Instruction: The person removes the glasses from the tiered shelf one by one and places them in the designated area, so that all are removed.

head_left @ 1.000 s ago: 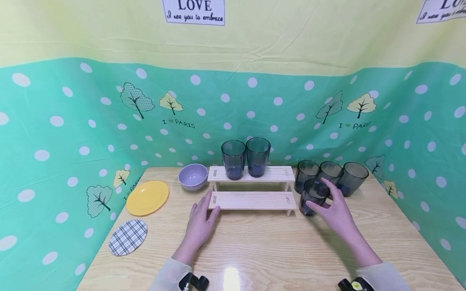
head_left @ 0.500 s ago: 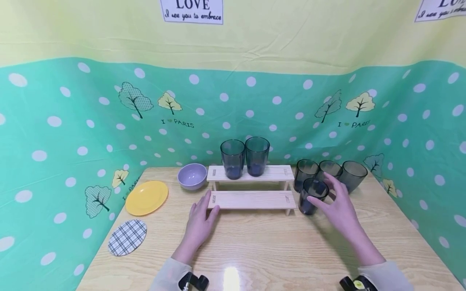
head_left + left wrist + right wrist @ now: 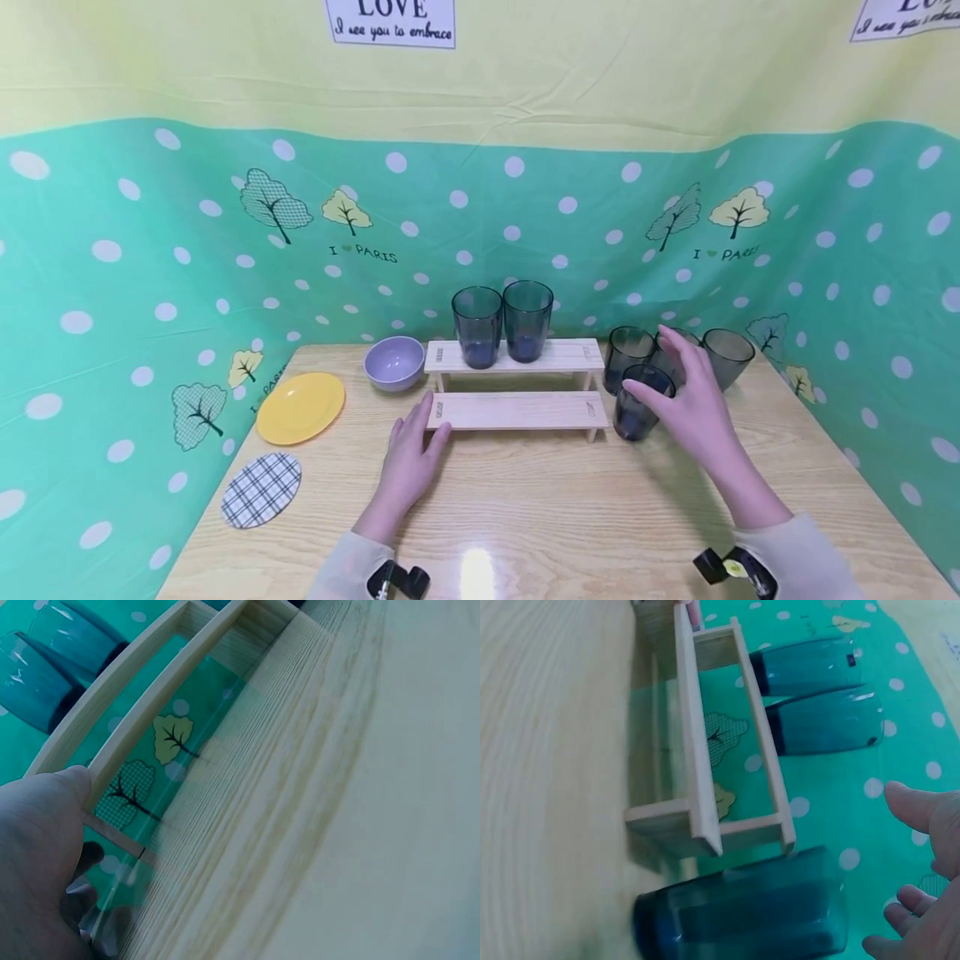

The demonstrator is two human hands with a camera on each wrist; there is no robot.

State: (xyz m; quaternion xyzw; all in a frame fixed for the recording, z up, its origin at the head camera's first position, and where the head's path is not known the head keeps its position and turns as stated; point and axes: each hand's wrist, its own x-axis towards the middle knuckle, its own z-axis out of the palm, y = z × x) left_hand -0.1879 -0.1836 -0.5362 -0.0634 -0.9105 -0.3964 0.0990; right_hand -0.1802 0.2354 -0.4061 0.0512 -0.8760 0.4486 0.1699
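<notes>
My left hand [image 3: 408,458] rests at the left end of a two-tier wooden rack, thumb against the front edge of the lower shelf [image 3: 517,411] and fingers extended beside its end. Two dark tinted glasses [image 3: 477,329] stand upright, side by side, on the upper shelf [image 3: 576,355]. Off the rack's right end, another tinted glass [image 3: 633,417] stands on the table. My right hand [image 3: 697,408] hovers by its rim with thumb and fingers spread; in the right wrist view a gap separates the fingers [image 3: 911,900] from the glass [image 3: 742,907].
Behind the front glass stand three more tinted glasses [image 3: 627,354] in a row along the fabric backdrop. Left of the rack are a purple bowl [image 3: 394,364], a yellow plate [image 3: 302,408] and a round checked coaster [image 3: 262,490] on the wooden table [image 3: 540,517].
My right hand has come off the front glass, opening wider and rising above its rim. That glass stays standing in place. The left hand has kept its place on the rack.
</notes>
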